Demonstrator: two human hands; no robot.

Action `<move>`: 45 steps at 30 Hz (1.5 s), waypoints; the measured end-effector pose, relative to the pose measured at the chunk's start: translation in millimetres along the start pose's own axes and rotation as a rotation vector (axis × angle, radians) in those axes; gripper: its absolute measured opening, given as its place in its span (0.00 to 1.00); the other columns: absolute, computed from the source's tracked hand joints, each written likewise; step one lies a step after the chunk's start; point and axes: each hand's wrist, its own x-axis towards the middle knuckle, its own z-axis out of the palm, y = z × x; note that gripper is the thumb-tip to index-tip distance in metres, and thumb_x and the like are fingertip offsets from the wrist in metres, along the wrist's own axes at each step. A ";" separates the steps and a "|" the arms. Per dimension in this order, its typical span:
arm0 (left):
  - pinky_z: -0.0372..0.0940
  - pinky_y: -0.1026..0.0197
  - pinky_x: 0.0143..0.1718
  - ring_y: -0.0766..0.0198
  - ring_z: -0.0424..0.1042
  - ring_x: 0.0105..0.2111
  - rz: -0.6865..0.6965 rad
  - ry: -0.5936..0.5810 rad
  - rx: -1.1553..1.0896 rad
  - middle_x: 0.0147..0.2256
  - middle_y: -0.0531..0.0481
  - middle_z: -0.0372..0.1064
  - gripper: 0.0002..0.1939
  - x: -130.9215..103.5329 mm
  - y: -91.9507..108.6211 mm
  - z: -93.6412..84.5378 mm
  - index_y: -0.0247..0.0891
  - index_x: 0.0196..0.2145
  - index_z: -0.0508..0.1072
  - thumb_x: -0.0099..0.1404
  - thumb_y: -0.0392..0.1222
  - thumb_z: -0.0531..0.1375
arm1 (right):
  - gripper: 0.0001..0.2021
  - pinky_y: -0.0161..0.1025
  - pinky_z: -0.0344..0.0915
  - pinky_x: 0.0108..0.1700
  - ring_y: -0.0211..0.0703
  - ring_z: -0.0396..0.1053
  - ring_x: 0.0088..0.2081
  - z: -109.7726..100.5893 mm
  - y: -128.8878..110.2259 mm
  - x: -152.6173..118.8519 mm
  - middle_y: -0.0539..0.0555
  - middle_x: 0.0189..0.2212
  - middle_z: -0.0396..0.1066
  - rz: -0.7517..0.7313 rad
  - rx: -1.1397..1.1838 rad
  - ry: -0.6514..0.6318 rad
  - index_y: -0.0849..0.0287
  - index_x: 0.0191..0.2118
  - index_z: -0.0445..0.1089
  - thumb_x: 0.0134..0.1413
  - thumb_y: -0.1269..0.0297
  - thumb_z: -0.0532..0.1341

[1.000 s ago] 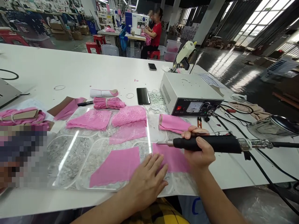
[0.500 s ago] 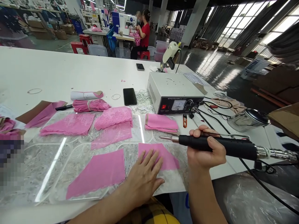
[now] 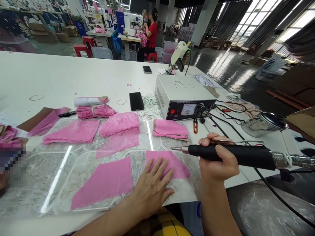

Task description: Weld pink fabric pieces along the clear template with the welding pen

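My left hand [image 3: 155,186] lies flat with fingers spread on a small pink fabric piece [image 3: 177,167], which rests on a clear template sheet [image 3: 52,164]. In my right hand [image 3: 218,160] is a black handheld ultrasonic welding tool [image 3: 248,156], held level, its thin metal tip pointing left above the fabric's upper right edge. A larger pink fabric piece [image 3: 104,183] lies flat to the left. Behind it are pink lace pieces [image 3: 120,124] and another lace pile [image 3: 72,131]. A folded pink stack [image 3: 169,128] sits beyond my left hand.
A control box [image 3: 185,95] with a dial and lit red switch stands behind, cables running right. Around it are orange thread snips [image 3: 195,126], a glass jar [image 3: 264,124], a phone [image 3: 136,101] and a cutting machine [image 3: 179,57]. Two people [image 3: 150,32] are by a sewing machine.
The view has shifted very slightly. The left hand stays on the fabric, and the tool in the right hand has moved a little to the right and down.
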 end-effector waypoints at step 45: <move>0.53 0.41 0.59 0.45 0.58 0.62 -0.036 -0.042 -0.059 0.61 0.37 0.59 0.27 -0.6 4.6 0.6 0.38 0.59 0.62 0.69 0.57 0.54 | 0.06 0.41 0.64 0.31 0.36 0.65 0.25 24.8 6.4 -25.3 0.50 0.29 0.67 0.078 0.033 -0.205 0.59 0.29 0.70 0.39 0.68 0.58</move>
